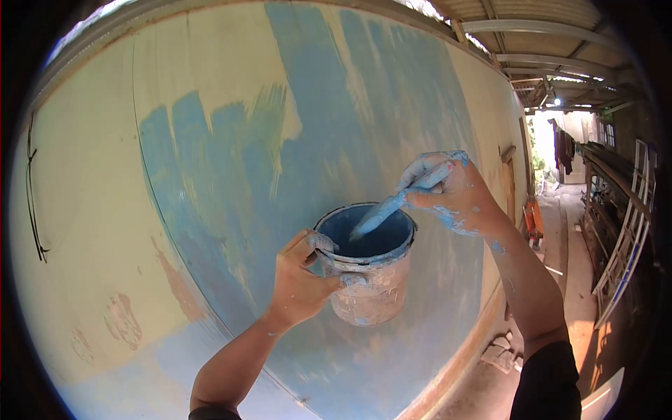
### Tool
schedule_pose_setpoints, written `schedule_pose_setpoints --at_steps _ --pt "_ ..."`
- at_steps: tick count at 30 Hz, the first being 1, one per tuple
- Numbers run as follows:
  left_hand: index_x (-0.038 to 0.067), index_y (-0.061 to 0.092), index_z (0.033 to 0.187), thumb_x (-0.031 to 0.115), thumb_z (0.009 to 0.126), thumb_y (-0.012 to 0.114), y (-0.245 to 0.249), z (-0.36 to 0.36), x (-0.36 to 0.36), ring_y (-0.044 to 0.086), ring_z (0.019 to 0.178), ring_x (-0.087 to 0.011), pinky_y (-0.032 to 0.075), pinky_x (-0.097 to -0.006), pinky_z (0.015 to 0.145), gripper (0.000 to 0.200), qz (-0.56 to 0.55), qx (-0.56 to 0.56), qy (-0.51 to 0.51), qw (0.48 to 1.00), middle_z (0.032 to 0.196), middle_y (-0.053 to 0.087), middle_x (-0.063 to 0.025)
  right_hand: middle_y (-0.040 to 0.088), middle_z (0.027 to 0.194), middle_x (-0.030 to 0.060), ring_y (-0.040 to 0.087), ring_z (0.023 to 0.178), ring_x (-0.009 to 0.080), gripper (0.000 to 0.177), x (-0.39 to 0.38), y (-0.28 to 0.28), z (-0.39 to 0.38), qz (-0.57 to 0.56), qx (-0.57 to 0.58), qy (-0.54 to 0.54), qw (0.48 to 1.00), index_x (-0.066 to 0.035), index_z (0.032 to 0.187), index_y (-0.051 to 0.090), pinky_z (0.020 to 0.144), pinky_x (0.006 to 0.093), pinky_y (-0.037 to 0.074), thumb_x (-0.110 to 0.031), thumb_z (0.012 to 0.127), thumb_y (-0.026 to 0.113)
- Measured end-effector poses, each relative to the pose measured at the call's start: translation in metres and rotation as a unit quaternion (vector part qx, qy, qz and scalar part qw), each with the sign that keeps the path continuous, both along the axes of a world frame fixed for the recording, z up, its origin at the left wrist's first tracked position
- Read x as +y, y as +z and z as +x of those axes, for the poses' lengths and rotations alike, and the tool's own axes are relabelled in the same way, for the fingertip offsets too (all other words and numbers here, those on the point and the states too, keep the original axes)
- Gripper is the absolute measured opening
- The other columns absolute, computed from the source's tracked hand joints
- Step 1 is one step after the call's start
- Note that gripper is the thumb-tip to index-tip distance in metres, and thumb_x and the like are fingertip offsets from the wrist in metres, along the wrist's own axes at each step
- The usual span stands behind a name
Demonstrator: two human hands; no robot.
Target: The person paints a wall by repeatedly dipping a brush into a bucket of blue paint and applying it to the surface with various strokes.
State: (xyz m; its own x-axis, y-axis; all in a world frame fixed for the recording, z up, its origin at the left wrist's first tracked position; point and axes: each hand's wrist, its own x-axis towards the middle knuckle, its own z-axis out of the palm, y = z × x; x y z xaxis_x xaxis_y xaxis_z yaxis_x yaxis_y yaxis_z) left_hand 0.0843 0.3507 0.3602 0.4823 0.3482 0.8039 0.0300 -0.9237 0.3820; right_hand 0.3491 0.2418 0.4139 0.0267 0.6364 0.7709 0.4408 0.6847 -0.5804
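Observation:
My left hand (304,274) grips the rim of a paint-smeared bucket (371,290), thumb outside and fingers over the edge. Blue paint coats the bucket's inner wall; how much paint lies at the bottom is hard to see. Above the right side of the rim, my right hand (451,192) is closed around a blue-coated paintbrush (392,205). The brush tilts down to the left, its bristle end inside the mouth of the bucket. Blue paint covers much of the right hand's fingers. Behind both hands stands a wall (231,161), pale yellow with broad streaks of blue.
A thin dark cord (31,182) hangs on the wall at far left. On the right, a passage runs back under a corrugated roof (560,21). A metal ladder-like frame (626,231) leans there, near an orange object (534,222). Broken blocks (500,353) lie by the wall's foot.

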Motion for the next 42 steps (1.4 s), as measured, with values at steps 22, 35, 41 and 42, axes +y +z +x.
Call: schedule_pose_setpoints --at_steps 22,35,41,42 --pt "-0.004 0.063 0.099 -0.009 0.077 0.079 0.11 0.046 0.042 0.065 0.088 -0.0126 0.055 -0.0295 0.073 0.028 -0.089 -0.024 -0.046 0.995 0.093 0.071 -0.0084 0.073 0.097 0.0105 0.071 0.092 0.0156 0.023 0.079 0.062 0.059 0.252 0.158 0.026 0.954 0.004 0.109 0.07 0.08 0.028 0.056 -0.006 0.089 0.078" --pt "-0.003 0.063 0.092 0.001 0.084 0.079 0.146 0.052 0.021 0.058 0.073 -0.0069 0.043 -0.0245 0.057 0.018 -0.07 -0.15 -0.048 0.985 0.082 0.065 -0.0037 0.074 0.093 0.0054 0.064 0.078 0.0112 0.024 0.217 0.244 0.06 0.384 0.349 0.125 0.845 -0.002 0.106 0.076 0.068 0.0279 0.048 -0.002 0.082 0.081" --pt "-0.003 0.064 0.092 0.005 0.084 0.082 0.148 0.047 -0.008 0.059 0.074 -0.0074 0.045 -0.0246 0.059 0.021 -0.036 -0.157 -0.008 0.987 0.082 0.065 -0.0035 0.073 0.092 0.005 0.062 0.069 0.0125 0.027 0.256 0.283 0.078 0.372 0.41 0.133 0.822 -0.005 0.105 0.077 0.06 0.0308 0.048 -0.003 0.079 0.084" --pt "-0.003 0.064 0.092 0.005 0.085 0.082 0.149 0.047 -0.01 0.059 0.075 -0.0076 0.045 -0.0249 0.06 0.021 -0.029 -0.155 -0.005 0.987 0.083 0.065 -0.0035 0.073 0.091 0.0056 0.063 0.067 0.0135 0.027 0.263 0.289 0.081 0.381 0.427 0.102 0.814 -0.006 0.105 0.077 0.058 0.0319 0.049 -0.003 0.079 0.085"
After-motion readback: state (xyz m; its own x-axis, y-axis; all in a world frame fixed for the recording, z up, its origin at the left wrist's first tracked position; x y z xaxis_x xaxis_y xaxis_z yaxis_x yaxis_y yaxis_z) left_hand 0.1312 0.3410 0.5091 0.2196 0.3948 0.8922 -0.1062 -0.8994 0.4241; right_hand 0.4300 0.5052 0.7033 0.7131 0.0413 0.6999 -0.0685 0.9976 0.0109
